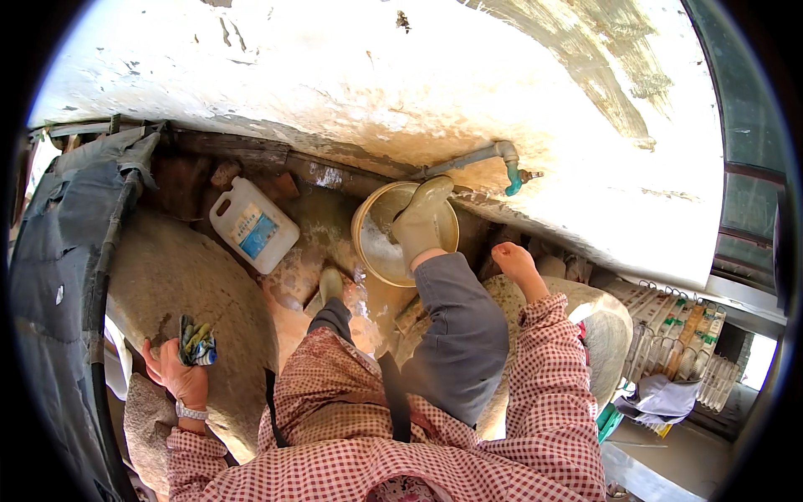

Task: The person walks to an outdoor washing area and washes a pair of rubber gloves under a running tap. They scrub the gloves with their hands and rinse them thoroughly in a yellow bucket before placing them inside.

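My left hand [182,378] is closed on a crumpled cloth [197,341] in blue, green and yellow, over a large rounded stone [188,276]. On the other side, my right hand [517,266] makes a fist with nothing showing in it, near the foot of the wall. One rubber boot [421,219] of mine is lifted over a round pale bucket [361,243], covering part of its inside. My other boot [331,284] stands on the wet ground. Water seems to lie in the bucket.
A turquoise tap [514,180] on a grey pipe juts from the peeling white wall [335,84]. Left of the bucket lies a white plastic jug [255,226]. Dark sheeting [63,293] hangs at far left; racks [677,326] and a grey cap [665,395] are at right.
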Demonstrator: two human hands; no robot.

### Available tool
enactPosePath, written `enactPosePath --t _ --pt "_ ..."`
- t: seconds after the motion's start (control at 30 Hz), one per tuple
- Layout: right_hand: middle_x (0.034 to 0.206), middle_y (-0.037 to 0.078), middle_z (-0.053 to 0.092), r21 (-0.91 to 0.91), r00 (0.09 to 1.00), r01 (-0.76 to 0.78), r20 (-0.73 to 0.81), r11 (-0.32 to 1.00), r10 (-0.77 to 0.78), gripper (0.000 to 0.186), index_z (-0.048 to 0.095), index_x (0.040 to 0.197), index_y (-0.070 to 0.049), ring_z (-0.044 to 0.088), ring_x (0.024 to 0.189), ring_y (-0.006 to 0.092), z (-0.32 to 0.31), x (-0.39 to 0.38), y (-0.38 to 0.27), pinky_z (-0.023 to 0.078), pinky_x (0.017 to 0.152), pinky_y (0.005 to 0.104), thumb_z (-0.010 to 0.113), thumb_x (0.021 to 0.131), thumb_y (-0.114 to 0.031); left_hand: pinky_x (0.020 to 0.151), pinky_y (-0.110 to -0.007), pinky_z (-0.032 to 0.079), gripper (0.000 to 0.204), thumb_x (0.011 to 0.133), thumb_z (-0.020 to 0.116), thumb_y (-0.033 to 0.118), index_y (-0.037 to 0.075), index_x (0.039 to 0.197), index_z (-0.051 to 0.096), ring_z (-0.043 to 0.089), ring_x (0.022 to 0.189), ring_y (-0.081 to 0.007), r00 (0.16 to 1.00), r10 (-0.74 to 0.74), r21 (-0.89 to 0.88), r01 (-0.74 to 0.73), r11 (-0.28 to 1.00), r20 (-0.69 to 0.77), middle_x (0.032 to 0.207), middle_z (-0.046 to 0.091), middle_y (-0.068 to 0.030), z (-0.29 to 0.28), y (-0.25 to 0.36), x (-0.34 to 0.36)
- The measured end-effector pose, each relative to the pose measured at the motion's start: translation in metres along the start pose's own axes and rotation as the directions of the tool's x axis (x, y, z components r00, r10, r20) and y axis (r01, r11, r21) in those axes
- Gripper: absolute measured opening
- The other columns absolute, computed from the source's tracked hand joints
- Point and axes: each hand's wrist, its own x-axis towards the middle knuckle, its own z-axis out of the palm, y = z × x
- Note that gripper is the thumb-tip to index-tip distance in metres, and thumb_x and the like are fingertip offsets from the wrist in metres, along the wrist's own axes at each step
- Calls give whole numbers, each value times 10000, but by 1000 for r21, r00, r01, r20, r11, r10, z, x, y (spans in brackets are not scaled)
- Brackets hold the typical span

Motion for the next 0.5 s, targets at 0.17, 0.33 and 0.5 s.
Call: enactPosePath --t 0.17,0.33,0.5 --pt "916 147 651 34 999 44 -18 998 -44 334 641 968 -55 605 912 305 -5 -5 2 464 801 366 540 813 -333 976 -516 180 317 627 700 80 97 920 579 277 1266 -343 998 -63 29 63 998 9 880 599 -4 -2 3 -3" --pt "857 159 651 125 999 -21 -46 992 27 348 641 962 -26 620 859 260 -24 5 -7 473 763 349 539 830 -331 977 -522 170 313 637 691 71 95 927 576 265 1278 -336 994 -109 0 109 994 4 885 608 -13 -1 7 -3" --pt "827 60 613 525 958 -286 185 802 220 306 565 1051 -61 562 647 135 -33 10 -43 453 550 279 490 869 -295 988 -507 171 322 639 672 45 98 941 572 284 1267 -336 997 -80 37 80 996 -12 882 599 -16 -2 4 -1"
